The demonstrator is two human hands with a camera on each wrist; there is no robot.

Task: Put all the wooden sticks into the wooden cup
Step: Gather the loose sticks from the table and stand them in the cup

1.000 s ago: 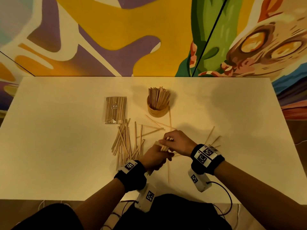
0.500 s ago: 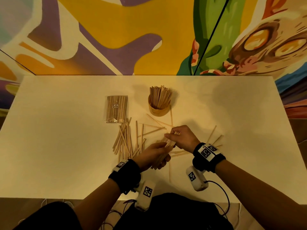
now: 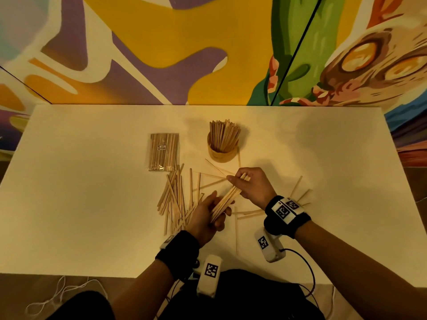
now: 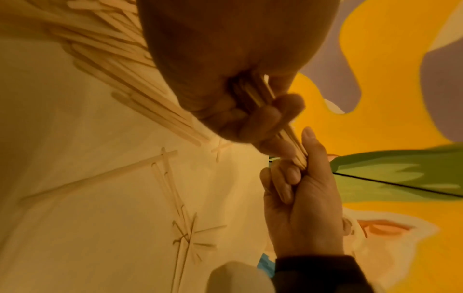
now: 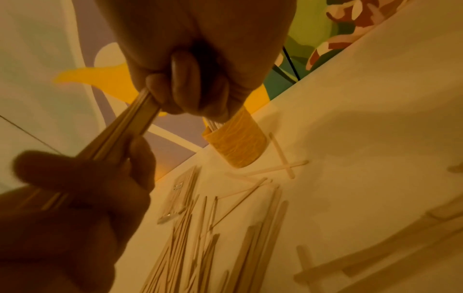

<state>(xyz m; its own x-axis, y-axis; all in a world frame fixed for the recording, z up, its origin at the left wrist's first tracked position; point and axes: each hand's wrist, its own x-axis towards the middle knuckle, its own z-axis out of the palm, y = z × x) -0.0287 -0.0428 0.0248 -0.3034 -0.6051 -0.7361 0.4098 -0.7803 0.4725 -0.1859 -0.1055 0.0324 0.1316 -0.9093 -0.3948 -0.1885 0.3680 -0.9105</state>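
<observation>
The white table (image 3: 92, 204) carries a loose pile of sticks (image 3: 175, 199) just left of the left hand (image 3: 203, 218). Beyond both hands stands the wooden cup (image 3: 222, 153), already bristling with sticks. Between the hands runs a held bundle (image 3: 225, 200) — left hand curled round its near end, right hand (image 3: 254, 185) gripping its far end, near the cup.

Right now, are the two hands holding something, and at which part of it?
Both hold one bundle of wooden sticks: the left hand grips its near end, and the right hand pinches its far end.
</observation>
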